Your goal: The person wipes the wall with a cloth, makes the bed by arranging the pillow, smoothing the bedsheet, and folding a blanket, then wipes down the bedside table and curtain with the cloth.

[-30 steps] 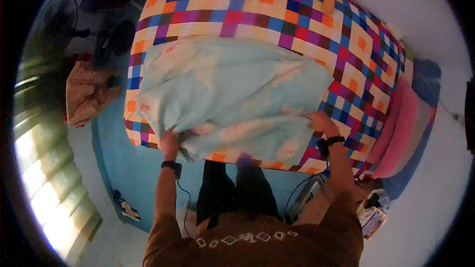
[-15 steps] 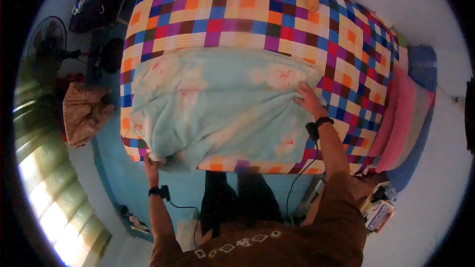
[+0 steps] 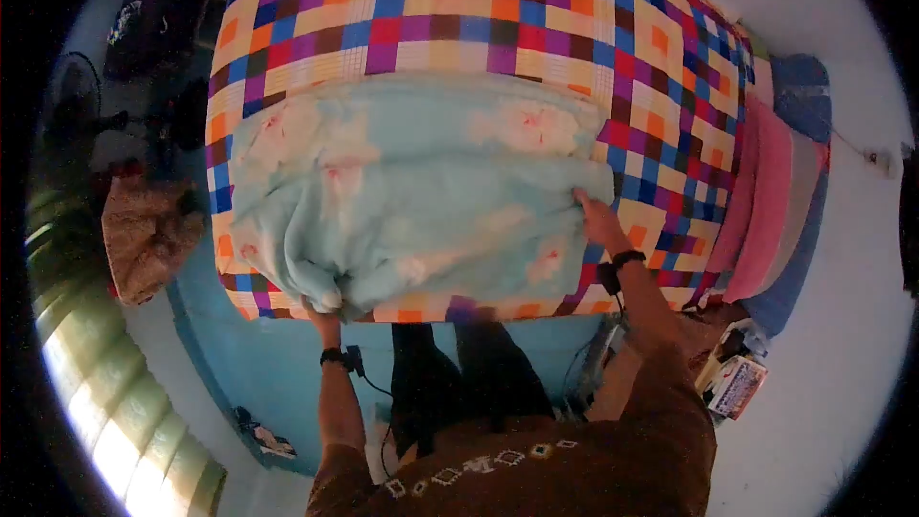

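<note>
A pale blue-green blanket (image 3: 450,201) with cream and pink flower patches lies folded across the near part of a bed with a checked bedspread (image 3: 450,14). At its near left edge, my left hand (image 3: 325,322) is closed on a bunched bit of the cloth, and wrinkles run up from there. My right hand (image 3: 600,224) grips the blanket's right edge, its fingertips partly hidden. Both wrists wear a black strap with a small device and a cable.
Folded pink cloth (image 3: 761,201) lies at the bed's right end, beside a blue one (image 3: 802,86). On the left are a dark fan (image 3: 77,101), a brown cloth (image 3: 148,230) and a curtain (image 3: 124,402). Books (image 3: 735,386) sit at lower right.
My left hand has moved right along the near edge with the blanket corner, drawing it inward. My right hand has slid slightly down the right edge. The view has shifted a little.
</note>
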Tool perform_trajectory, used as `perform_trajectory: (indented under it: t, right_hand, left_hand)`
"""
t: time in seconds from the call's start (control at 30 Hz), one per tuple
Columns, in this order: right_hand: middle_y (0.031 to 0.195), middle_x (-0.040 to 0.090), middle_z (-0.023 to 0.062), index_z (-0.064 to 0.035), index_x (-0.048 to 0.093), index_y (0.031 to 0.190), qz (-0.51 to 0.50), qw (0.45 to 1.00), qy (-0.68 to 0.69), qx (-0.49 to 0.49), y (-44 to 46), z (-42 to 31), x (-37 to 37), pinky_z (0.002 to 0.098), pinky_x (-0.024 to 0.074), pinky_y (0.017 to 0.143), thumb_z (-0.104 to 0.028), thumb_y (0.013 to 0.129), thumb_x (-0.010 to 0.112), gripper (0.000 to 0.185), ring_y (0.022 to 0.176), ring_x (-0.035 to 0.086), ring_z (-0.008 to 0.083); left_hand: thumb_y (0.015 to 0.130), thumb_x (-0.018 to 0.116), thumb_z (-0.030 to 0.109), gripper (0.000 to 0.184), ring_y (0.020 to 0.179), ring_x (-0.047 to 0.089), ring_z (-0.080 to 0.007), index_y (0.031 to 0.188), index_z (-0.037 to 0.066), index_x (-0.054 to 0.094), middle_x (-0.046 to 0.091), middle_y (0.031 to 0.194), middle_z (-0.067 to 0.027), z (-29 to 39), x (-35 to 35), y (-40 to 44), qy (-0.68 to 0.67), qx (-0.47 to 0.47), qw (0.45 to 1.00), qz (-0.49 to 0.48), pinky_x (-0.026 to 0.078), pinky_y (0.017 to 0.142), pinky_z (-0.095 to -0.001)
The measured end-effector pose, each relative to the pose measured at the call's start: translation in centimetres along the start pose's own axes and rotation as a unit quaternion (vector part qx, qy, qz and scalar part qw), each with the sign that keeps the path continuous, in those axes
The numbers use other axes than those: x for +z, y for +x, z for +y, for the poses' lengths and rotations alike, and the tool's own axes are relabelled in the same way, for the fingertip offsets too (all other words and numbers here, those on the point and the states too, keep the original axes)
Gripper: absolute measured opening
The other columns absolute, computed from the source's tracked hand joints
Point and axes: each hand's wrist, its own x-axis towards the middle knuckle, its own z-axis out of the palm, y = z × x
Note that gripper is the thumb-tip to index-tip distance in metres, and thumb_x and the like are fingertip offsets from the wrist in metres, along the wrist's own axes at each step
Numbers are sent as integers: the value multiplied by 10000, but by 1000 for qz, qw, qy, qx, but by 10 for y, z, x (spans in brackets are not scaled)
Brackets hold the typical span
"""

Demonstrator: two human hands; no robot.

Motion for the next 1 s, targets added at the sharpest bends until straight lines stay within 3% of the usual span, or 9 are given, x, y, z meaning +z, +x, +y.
perform_trajectory:
  t: [0.07,0.2,0.27,0.4,0.47,0.53,0.6,0.77,1.0]
  right_hand:
    - [976,605,206,-111,371,1380,-53,997,-30,52,27,-5,-18,489,487,752,23,724,566,697,873,583,398]
    - [975,598,172,-101,503,1265,135,977,-129,-101,77,-13,-60,468,483,767,27,703,573,581,883,573,377]
    - [990,587,156,-89,558,1190,233,944,-160,-170,98,-16,-77,457,475,751,17,710,555,492,896,563,377]
    - [1016,594,142,-74,628,1050,286,946,-50,-144,78,-47,-99,448,471,764,2,708,564,356,932,559,361]
    - [1090,594,130,-90,629,1072,230,963,33,-138,52,-40,-86,438,465,846,-36,708,622,368,1020,546,347]
    - [1021,613,170,-88,621,1091,3,999,36,-18,9,-55,-93,456,477,811,-173,751,624,350,979,571,379]
    - [938,634,201,-90,615,1113,-150,987,-17,-58,-24,-31,-47,476,491,749,-279,778,594,385,870,611,389]
    - [894,638,224,-47,637,996,-377,922,78,42,-87,-4,9,467,483,710,-239,750,549,325,810,614,385]
    - [960,638,173,-58,620,1008,-17,997,-27,-72,17,10,-45,453,500,768,-192,788,604,257,887,609,358]
  left_hand:
    - [696,717,66,715,1072,502,-287,1326,26,380,530,1177,-181,-3,-11,0,61,34,997,41,390,953,-367]
    - [797,595,28,436,986,540,-232,1214,32,469,553,1099,-115,55,-47,12,-172,13,980,100,460,870,-359]
    - [821,547,13,372,962,555,-221,1186,18,476,551,1094,-116,166,-41,-5,-151,103,973,143,484,836,-353]
    - [849,509,27,302,968,557,-228,1149,-6,483,550,1090,-135,185,-93,22,-29,78,977,196,486,832,-353]
    - [856,499,28,282,963,558,-227,1135,-13,485,550,1092,-139,185,-111,32,-10,48,981,188,488,825,-350]
    - [847,515,31,291,923,564,-213,1132,-29,505,568,1054,-133,194,-110,28,-2,9,982,186,489,810,-349]
    - [843,528,38,289,889,568,-204,1122,-37,521,579,1033,-128,161,-122,35,52,-28,983,176,491,793,-344]
    - [851,533,65,267,837,571,-196,1091,-51,550,599,997,-119,136,-109,12,122,-30,974,189,491,744,-333]
    - [847,533,86,353,852,571,-195,1159,-78,518,601,1038,-141,106,-121,14,145,-30,974,172,485,728,-327]
